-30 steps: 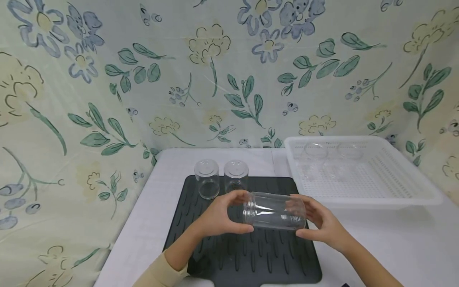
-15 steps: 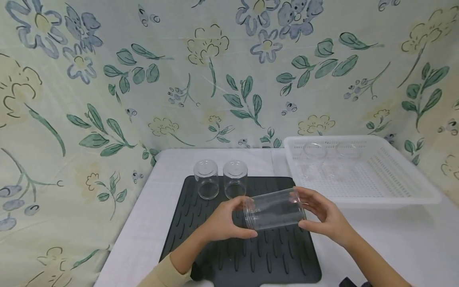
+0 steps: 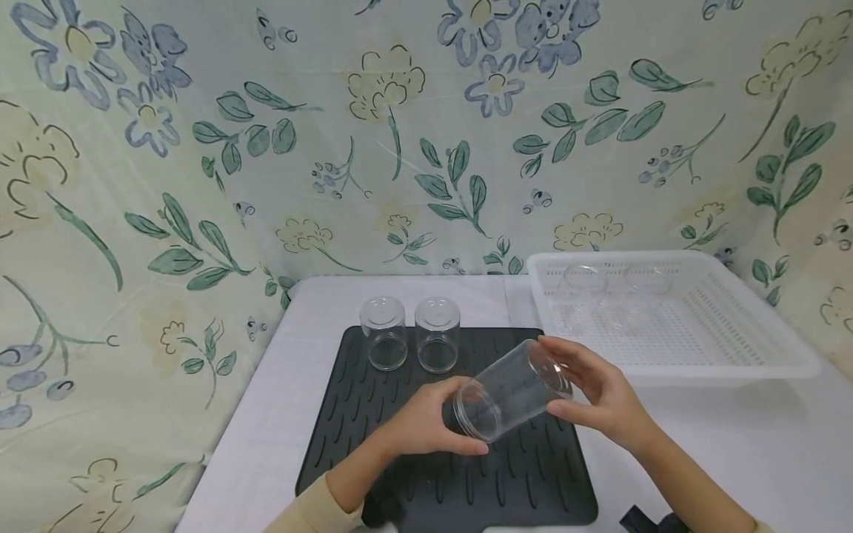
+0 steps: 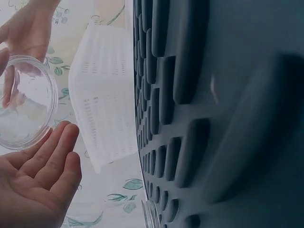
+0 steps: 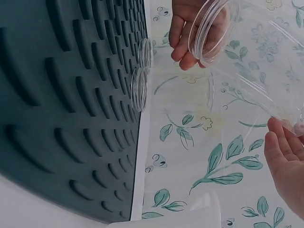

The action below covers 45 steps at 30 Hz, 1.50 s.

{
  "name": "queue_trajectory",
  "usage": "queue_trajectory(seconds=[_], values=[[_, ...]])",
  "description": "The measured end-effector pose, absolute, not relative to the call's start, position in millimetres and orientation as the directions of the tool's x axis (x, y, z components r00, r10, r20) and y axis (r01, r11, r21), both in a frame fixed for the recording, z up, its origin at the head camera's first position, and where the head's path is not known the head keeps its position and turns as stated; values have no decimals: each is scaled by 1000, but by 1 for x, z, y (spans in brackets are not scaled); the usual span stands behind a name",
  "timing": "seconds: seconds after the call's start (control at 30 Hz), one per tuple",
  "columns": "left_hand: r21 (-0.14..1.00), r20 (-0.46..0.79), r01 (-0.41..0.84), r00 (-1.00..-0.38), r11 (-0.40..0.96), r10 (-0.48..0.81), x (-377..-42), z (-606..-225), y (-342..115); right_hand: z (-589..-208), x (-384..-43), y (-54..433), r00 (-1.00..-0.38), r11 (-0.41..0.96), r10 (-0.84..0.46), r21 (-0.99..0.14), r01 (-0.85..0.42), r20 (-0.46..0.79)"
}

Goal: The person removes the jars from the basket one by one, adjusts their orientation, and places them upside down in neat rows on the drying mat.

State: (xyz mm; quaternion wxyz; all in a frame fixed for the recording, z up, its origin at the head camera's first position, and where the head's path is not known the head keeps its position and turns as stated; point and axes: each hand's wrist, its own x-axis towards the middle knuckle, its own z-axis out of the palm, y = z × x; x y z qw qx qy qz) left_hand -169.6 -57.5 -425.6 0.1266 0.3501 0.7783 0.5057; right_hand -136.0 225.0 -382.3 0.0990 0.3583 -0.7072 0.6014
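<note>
A clear jar (image 3: 509,392) is held tilted above the dark ribbed mat, its threaded mouth down to the left and its base up to the right. My left hand (image 3: 429,420) grips it round the mouth, thumb below and fingers behind. At the base end, my right hand (image 3: 600,392) holds it between thumb and fingers. Through the left wrist view the round mouth rim (image 4: 52,102) shows beside the left fingers. Two similar clear jars, a left one (image 3: 383,333) and a right one (image 3: 437,334), stand upside down at the mat's back edge.
The dark drying mat (image 3: 426,474) lies on a white-covered table (image 3: 253,414). A white perforated basket (image 3: 753,363) with clear glassware inside stands at the back right. Floral cloth (image 3: 466,111) hangs behind. A black object (image 3: 656,520) shows by the right forearm.
The jar has turned from nearly level to steeply tilted, its mouth end lower and facing more towards me. My left hand has shifted slightly right and down.
</note>
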Motion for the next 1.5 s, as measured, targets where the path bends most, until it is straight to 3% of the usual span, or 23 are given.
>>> queue_trajectory(seconds=[1.03,1.3,1.5], values=[[889,167,426,-647,171,744,-165,-434,-51,-364,-133,185,-728,48,-458,-804,-592,509],[795,85,445,-756,413,650,-167,-429,-74,-364,-142,185,-716,116,-462,-765,-633,523],[660,24,443,-820,606,572,-164,-424,-112,-365,-151,187,-754,204,-423,-758,-620,503]])
